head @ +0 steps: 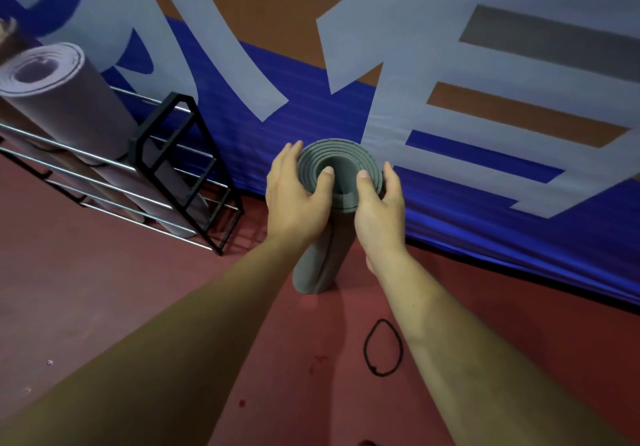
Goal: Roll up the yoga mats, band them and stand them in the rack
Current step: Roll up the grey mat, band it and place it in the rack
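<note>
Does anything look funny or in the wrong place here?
The black band lies loose on the red floor, not round the rolled grey mat that the left hand and right hand hold upright.

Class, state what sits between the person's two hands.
The rolled grey mat, standing on end on the red floor; the left hand and right hand grip its top end from either side, thumbs over its rim. The head view shows it.
</note>
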`<state>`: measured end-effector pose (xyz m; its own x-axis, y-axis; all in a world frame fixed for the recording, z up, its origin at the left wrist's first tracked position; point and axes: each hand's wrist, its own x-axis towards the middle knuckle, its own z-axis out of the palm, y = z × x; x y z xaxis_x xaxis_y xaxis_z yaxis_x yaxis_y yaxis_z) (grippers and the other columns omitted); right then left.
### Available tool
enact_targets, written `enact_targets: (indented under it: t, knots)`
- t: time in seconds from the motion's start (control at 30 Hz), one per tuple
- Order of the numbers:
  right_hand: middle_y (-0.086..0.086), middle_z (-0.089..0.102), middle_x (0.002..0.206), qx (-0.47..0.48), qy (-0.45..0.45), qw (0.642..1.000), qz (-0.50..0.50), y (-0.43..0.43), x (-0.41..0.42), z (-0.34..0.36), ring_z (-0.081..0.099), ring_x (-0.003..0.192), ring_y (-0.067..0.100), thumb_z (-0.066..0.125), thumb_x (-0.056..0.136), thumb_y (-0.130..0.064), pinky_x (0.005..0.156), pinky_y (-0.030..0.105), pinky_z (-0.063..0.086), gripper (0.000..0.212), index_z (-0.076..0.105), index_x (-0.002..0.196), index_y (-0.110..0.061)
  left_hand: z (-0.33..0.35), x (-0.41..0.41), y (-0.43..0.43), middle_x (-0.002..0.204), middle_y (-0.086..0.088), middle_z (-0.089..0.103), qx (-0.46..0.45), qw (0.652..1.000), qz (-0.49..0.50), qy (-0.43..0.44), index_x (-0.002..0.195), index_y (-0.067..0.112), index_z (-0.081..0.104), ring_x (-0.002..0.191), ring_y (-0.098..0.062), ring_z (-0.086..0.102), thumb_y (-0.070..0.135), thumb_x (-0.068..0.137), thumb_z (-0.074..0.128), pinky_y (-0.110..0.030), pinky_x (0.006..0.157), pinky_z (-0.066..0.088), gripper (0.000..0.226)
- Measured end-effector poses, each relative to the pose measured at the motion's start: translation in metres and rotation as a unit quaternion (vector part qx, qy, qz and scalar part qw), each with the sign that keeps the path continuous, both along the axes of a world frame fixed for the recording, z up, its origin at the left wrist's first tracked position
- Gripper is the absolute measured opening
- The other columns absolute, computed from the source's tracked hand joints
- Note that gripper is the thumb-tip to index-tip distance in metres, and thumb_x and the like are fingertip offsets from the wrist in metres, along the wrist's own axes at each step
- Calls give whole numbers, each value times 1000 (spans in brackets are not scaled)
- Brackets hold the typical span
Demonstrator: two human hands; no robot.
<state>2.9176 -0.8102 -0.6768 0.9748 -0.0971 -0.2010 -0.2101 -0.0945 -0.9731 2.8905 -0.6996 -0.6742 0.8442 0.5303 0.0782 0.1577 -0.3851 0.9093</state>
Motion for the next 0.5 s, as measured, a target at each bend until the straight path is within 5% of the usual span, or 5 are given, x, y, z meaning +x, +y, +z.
enact_targets:
  t: [0.2,0.5]
  knots:
    - [-8,42,156,-13,-31,999,-15,-13,-6,5,38,143,7,54,103,-36,117,29,32,50,43,151,-29,3,-6,-10,145,0,54,199,977,-57,-58,132,16,60,141,-20,42,41,93,57,-53,118,27,47]
    - [-9,50,148,-36,-47,993,-99,-81,-45,-13,43,137,11,56,99,-42,112,28,36,47,51,144,-30,-9,-22,-90,126,-1,61,192,960,-149,-137,124,14,64,121,-19,52,28,94,63,-34,103,36,33]
